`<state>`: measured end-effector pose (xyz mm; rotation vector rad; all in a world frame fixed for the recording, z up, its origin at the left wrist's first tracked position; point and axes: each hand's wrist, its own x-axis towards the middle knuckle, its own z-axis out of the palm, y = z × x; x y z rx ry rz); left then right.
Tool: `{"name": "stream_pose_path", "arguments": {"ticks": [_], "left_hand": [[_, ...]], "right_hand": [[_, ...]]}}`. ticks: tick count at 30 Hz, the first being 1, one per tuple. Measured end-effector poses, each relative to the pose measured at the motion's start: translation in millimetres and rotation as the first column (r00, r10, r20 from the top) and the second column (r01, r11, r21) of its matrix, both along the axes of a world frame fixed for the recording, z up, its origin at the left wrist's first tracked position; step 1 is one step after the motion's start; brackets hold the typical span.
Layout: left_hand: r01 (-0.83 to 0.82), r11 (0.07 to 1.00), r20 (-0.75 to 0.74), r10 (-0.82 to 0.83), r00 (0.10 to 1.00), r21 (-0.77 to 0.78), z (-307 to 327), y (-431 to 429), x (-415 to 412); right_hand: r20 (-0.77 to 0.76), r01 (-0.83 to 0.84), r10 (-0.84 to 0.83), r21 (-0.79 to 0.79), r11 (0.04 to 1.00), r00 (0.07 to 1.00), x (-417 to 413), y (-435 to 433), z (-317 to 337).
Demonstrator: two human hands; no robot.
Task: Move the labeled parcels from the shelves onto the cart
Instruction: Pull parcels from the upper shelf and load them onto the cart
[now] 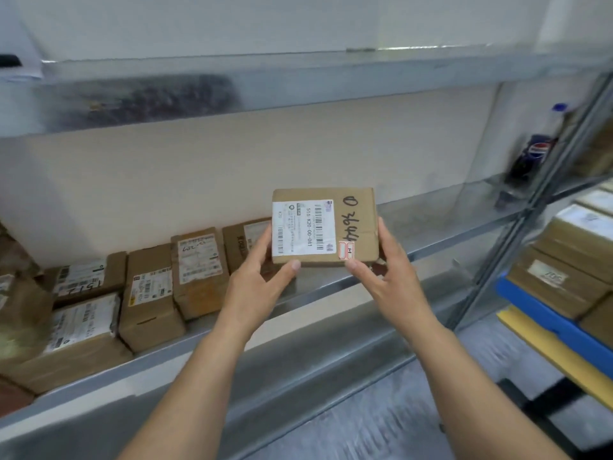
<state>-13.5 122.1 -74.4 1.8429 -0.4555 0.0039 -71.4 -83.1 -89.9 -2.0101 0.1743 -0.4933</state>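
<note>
1. Cardboard-brown parcel [360, 227] sits at the centre of my head-camera feed, held up clear of the metal shelf [431, 234], its broad face turned to the lens.
2. Its white shipping label [303, 227] covers the left part of that face, with the barcodes running vertically. Black handwritten digits lie at 3 o'clock of the label, and a small red-bordered sticker [346, 250] sits at its 5 o'clock corner.
3. I see the left hand [262, 280] gripping the parcel's 7 o'clock corner: thumb laid on the lower edge, fingers curled behind the left side.
4. The right hand [384, 270] grips the 5 o'clock corner, its thumb tip just under the red sticker and its fingers wrapped up the right side.
5. At 9 o'clock of the held parcel, a row of labelled boxes [149, 287] rests on the same shelf by the wall; the nearest one is partly hidden behind the left hand.
6. At 3 o'clock, past the shelf's upright [530, 207], the cart [544, 320] shows a blue deck edge, and stacked brown boxes [570, 257] already lie on it.
7. At 2 o'clock a dark cola bottle [534, 157] stands at the shelf's far end.
8. At 12 o'clock the upper shelf [298, 78] carries something dark and blurred; I cannot tell what.
</note>
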Motion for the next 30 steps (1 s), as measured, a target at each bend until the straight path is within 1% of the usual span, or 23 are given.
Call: {"name": "stream_pose_path", "arguments": {"ticks": [3, 8, 11, 19, 21, 25, 30], "left_hand": [[0.042, 0.999, 0.014, -0.042, 0.999, 0.005, 4, -44, -6], [0.104, 0.994, 0.009, -0.104, 0.995, 0.021, 9, -113, -20], [0.137, 0.990, 0.032, -0.137, 0.990, 0.020, 10, -157, -32], [0.271, 0.961, 0.043, -0.268, 0.962, -0.062, 14, -264, -66], [0.307, 0.949, 0.057, -0.303, 0.951, -0.074, 18, -288, -76], [0.408, 0.909, 0.083, -0.402, 0.912, -0.086, 30, -336, -95], [0.570, 0.816, 0.122, -0.559, 0.820, -0.092, 40, -391, -118]], "right_hand": [[0.016, 0.043, -0.044, 0.033, 0.999, 0.999, -16, -42, 2], [0.030, 0.121, -0.122, 0.029, 0.992, 0.992, -45, -105, 5], [0.032, 0.163, -0.164, 0.020, 0.986, 0.986, -66, -143, 7], [0.072, 0.295, -0.294, -0.010, 0.955, 0.953, -128, -228, 19], [0.099, 0.344, -0.341, -0.017, 0.939, 0.935, -145, -247, 24], [0.135, 0.456, -0.455, 0.028, 0.890, 0.880, -176, -281, 33], [0.172, 0.601, -0.598, 0.040, 0.798, 0.783, -218, -314, 41]]}}
